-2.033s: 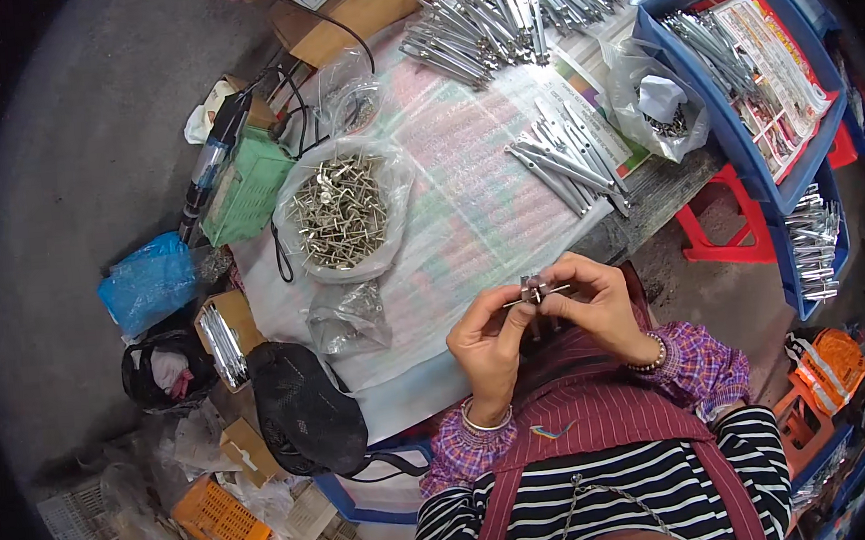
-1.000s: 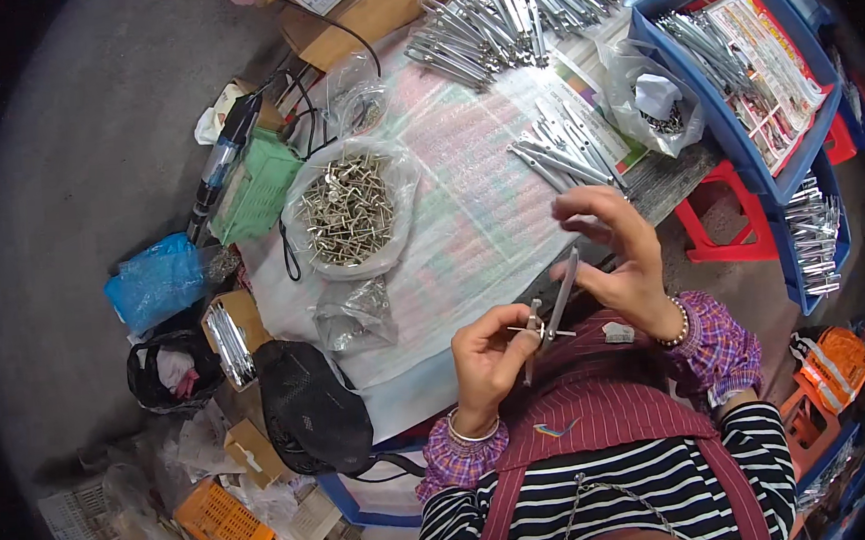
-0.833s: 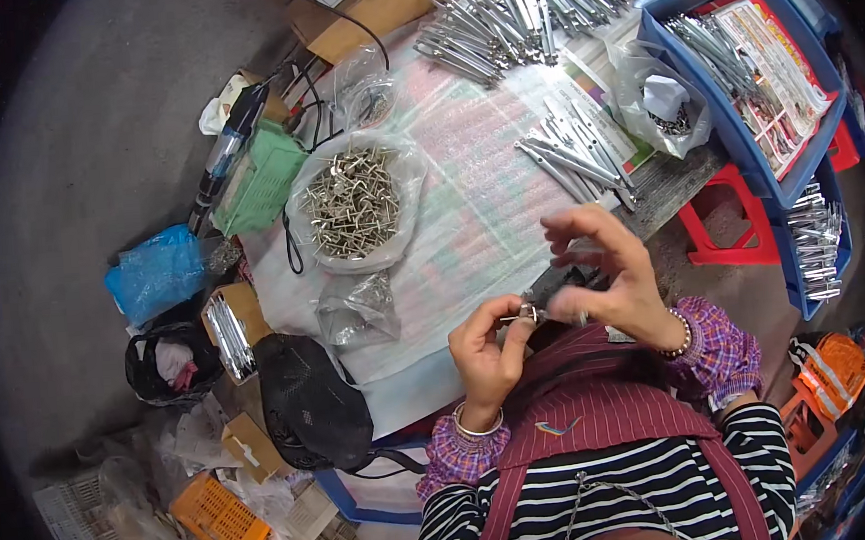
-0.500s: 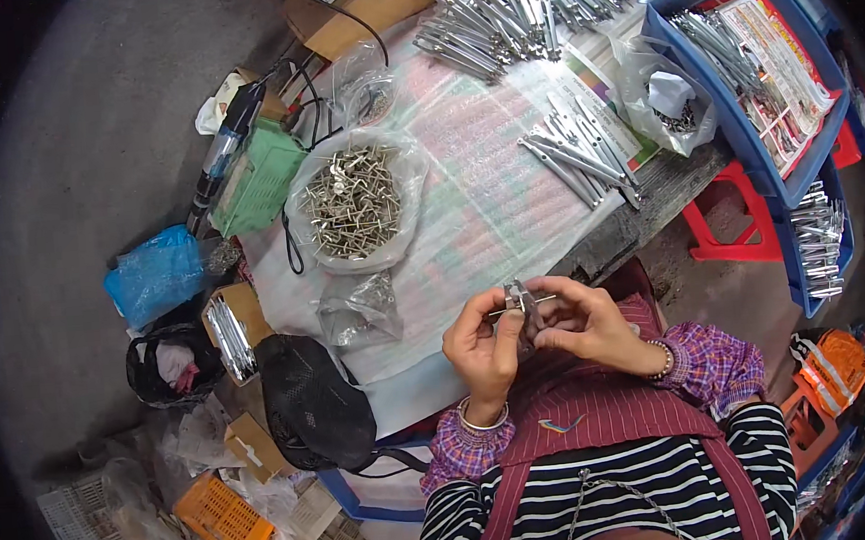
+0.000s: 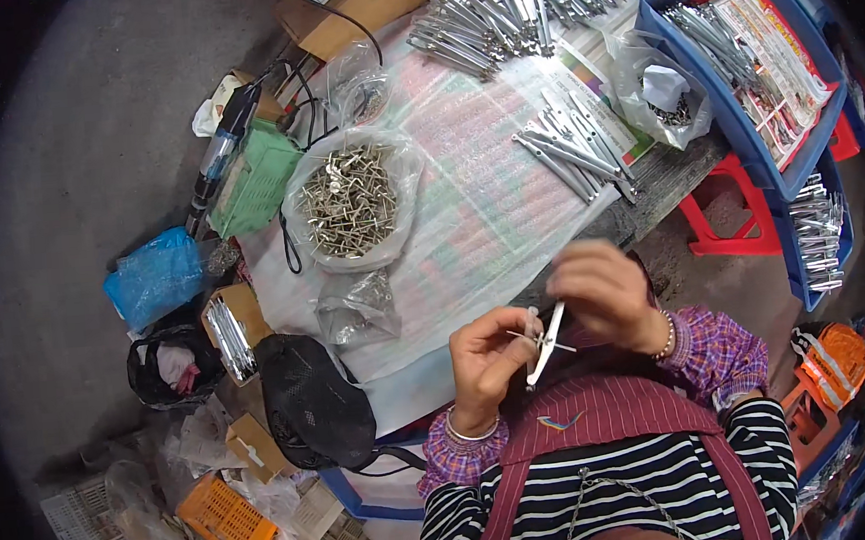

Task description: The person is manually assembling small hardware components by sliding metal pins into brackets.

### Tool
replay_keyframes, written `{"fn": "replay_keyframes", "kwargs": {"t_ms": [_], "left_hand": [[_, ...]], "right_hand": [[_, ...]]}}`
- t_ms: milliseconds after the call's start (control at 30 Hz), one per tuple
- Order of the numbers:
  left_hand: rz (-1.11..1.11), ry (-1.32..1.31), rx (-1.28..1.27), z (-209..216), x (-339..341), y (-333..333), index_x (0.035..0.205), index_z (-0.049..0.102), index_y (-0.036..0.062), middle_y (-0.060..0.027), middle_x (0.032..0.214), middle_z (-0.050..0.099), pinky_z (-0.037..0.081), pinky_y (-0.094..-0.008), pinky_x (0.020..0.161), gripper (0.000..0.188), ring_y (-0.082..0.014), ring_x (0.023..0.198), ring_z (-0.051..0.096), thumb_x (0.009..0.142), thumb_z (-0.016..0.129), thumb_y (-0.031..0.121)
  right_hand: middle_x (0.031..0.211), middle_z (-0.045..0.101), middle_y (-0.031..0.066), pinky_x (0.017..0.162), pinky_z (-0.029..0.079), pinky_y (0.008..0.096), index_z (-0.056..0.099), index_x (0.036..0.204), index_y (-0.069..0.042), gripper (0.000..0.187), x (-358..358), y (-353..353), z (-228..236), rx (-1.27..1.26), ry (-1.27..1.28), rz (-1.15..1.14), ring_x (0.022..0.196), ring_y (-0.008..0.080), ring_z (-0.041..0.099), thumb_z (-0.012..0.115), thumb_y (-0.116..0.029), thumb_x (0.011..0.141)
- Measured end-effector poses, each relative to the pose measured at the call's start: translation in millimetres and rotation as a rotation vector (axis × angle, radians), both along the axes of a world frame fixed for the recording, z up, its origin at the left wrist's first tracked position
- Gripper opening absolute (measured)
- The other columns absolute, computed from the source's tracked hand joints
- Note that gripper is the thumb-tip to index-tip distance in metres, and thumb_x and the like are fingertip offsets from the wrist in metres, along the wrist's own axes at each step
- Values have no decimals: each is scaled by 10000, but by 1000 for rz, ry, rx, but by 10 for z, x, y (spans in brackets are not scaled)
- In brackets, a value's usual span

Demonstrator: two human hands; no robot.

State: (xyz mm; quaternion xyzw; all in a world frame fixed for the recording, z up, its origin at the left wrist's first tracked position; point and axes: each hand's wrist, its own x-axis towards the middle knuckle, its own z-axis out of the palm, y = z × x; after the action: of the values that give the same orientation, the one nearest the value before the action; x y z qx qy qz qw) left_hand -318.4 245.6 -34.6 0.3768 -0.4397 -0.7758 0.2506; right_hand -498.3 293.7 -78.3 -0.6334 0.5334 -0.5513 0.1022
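Near the table's front edge, my left hand point(image 5: 486, 367) pinches a slim, shiny metal strip point(image 5: 548, 347) between thumb and fingers. A thin rod crosses the strip at its middle, and a small metal piece sits by my fingertips. Beside the strip's upper end is my right hand point(image 5: 607, 293), its fingers smeared by motion; whether it touches the strip I cannot tell. Farther back, an opened clear plastic bag point(image 5: 410, 206) holds many short metal bolts point(image 5: 348, 204). Several loose metal strips point(image 5: 573, 155) lie at the table's right edge.
A large heap of metal strips point(image 5: 510, 9) covers the table's far end. At right, blue trays point(image 5: 782, 180) stand by a red stool point(image 5: 725, 224). A power tool point(image 5: 222, 154) and green basket point(image 5: 256, 187) sit left; a black bag point(image 5: 313, 404) is nearer.
My right hand has come away from the left and moved up and right. The metal strip in my left hand has turned, now showing its length slantwise.
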Motion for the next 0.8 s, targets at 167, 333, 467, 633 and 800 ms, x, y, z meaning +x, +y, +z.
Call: {"fn": "replay_keyframes", "kwargs": {"t_ms": [167,333,467,633,800], "left_hand": [[-24,-118,-157,-17,-17,25,857,585,-61,-60,768,596,423,-199,569,119,-88,633,536,749,563,-15],[155,-293,-731,-279,-91,-12,826,573,-38,-94,712,582,456,-256,622,103,-152,650,574,723,572,-39],[244,-295,-689,-305,-95,11,841,570,-54,-92,739,588,456,-245,642,101,-147,682,573,746,592,-29],[308,-196,-518,-309,-97,34,852,566,-65,-85,767,592,453,-236,644,97,-132,699,565,768,596,-28],[189,-244,-720,-247,-34,64,879,569,-75,-83,831,597,442,-226,660,165,-121,734,550,794,642,47]], "right_hand": [[1180,472,99,879,436,340,499,1147,-34,602,-115,-161,285,143,-465,-6,1089,213,494,766,-41,608],[1240,388,78,902,448,335,399,1289,-44,842,91,27,392,523,-660,288,1137,175,432,826,-119,568],[1100,506,84,785,494,254,414,1279,-31,682,301,181,149,657,-922,293,975,135,537,737,-25,678],[847,622,66,662,504,231,526,1141,-2,444,362,186,12,649,-930,250,731,116,609,679,24,725],[818,635,99,618,493,257,578,1034,0,347,305,232,-38,486,-609,237,708,161,633,693,1,706]]}}
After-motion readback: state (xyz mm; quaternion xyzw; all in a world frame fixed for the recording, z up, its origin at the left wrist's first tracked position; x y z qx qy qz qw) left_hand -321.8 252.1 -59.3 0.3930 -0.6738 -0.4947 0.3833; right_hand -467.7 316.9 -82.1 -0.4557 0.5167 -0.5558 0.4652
